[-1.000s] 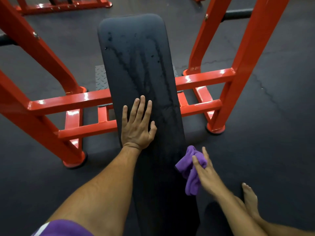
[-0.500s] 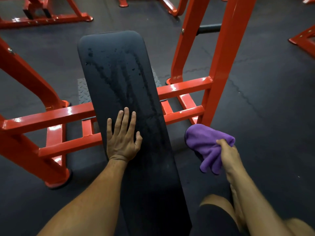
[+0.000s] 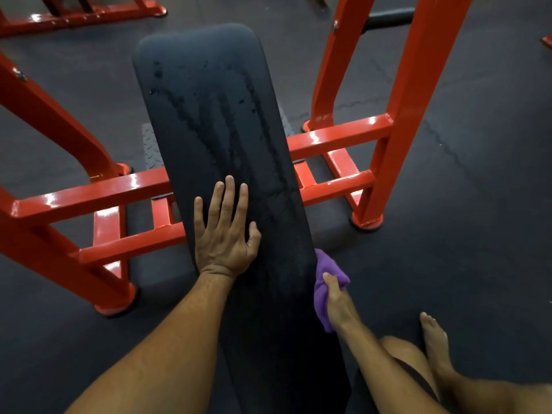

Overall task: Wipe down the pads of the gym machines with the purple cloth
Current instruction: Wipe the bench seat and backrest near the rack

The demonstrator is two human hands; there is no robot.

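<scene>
While the purple cloth (image 3: 325, 282) hung free in the air beside the bench half a second ago, it is now bunched against the right side edge of the black pad (image 3: 227, 138), near its lower half. I judge that the wiping has moved from the top to the side of the pad. Wet streaks and drops lie on the upper surface, so this part probably needs another pass. The right hand (image 3: 337, 303) has its fingers curled around the cloth and grips it, the wrist low beside the pad. The left hand (image 3: 224, 231) stays flat on the pad, fingers straight and spread, holding nothing. The red frame (image 3: 337, 138) stands around the bench.
</scene>
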